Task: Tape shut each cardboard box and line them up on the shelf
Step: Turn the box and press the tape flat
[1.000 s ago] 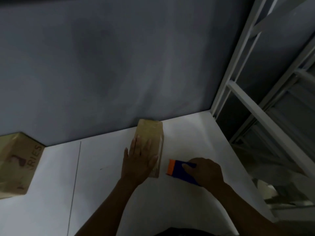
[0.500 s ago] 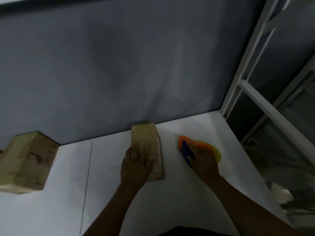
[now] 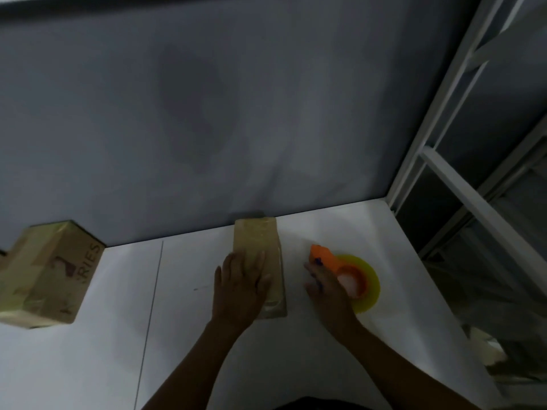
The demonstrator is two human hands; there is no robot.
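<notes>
Left hand lies flat, fingers spread, on the near half of the small cardboard box. The box sits at the shelf's back edge, its far end against the grey wall. Right hand covers the tape dispenser, just right of the box; dim view, can't tell if it grips. The second box is at the left edge, well apart.

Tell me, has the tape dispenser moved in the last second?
Yes. The tape dispenser has moved away from the person, closer to the back wall and the white corner post, and now lies on its side.
</notes>
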